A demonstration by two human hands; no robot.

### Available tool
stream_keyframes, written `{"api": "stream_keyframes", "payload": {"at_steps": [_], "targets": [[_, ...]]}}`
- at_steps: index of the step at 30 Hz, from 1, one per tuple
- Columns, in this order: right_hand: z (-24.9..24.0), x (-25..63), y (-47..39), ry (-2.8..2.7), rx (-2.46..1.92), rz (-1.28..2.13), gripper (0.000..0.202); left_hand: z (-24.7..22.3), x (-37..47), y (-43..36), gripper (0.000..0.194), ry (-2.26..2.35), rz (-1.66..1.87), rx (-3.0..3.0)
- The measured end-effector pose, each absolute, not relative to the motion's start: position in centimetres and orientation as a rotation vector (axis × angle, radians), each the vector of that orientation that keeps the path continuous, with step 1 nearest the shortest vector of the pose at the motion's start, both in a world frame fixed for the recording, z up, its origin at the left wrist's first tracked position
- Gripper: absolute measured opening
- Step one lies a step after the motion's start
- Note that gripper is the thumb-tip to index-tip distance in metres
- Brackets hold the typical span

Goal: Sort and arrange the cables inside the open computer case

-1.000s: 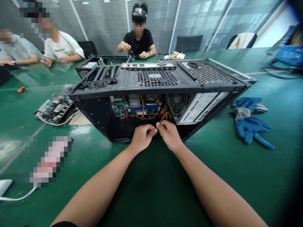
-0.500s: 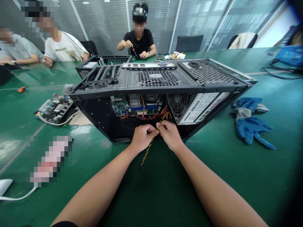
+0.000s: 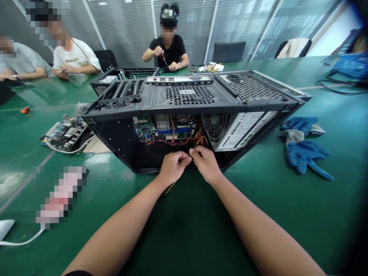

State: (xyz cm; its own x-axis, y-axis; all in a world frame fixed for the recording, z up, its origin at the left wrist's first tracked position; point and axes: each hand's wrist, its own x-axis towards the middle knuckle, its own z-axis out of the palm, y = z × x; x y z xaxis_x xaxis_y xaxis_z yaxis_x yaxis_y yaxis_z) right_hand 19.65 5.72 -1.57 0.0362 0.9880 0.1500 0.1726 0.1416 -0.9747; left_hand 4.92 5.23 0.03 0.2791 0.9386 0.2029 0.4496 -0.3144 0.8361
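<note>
An open computer case (image 3: 120, 149) lies with its ports facing up and its open side toward me. Inside are a green motherboard (image 3: 145, 131), a power supply (image 3: 241, 132) with a fan grille, and a bundle of coloured wires (image 3: 184, 143). At the case's lower front edge, my left hand (image 3: 174, 166) and my right hand (image 3: 205, 163) are closed close together, fingertips nearly touching. Both pinch a black-and-yellow cable (image 3: 170, 188), which runs from the wire bundle; its loose end hangs below my left hand, partly hidden by it.
Blue gloves (image 3: 306, 155) lie at right. On the left are a loose circuit board (image 3: 67, 132) and a pink, blurred-out item (image 3: 61, 195) with a white cable. A second case (image 3: 106, 79) stands behind. Across the table, a person (image 3: 168, 50) holds a screwdriver; two others sit at left.
The cable's loose end has swung left and up, now partly behind my left hand and wrist. Both hands keep nearly the same place. At left, a seated person's hands have come together.
</note>
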Motion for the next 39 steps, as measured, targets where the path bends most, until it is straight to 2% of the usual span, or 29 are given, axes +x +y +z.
{"api": "stream_keyframes", "payload": {"at_steps": [12, 22, 32, 39], "targets": [[-1.52, 19.57, 5.68, -1.366, -1.281, 0.916, 0.032, -0.29, 5.31, 4.98, 0.016, 1.253, 1.07, 1.867], [-1.6, 19.67, 5.75, -1.346, -1.235, 1.012, 0.036, 0.01, 5.0, 5.06, 0.023, 1.25, 0.944, 1.988], [-2.0, 19.66, 5.78, -1.317, -1.27, 0.976, 0.036, -0.06, 5.22, 4.96, 0.014, 1.281, 1.03, 1.896], [-1.68, 19.6, 5.72, -1.272, -1.261, 0.979, 0.043, -0.17, 5.17, 4.96, 0.015, 1.267, 1.053, 1.871]]}}
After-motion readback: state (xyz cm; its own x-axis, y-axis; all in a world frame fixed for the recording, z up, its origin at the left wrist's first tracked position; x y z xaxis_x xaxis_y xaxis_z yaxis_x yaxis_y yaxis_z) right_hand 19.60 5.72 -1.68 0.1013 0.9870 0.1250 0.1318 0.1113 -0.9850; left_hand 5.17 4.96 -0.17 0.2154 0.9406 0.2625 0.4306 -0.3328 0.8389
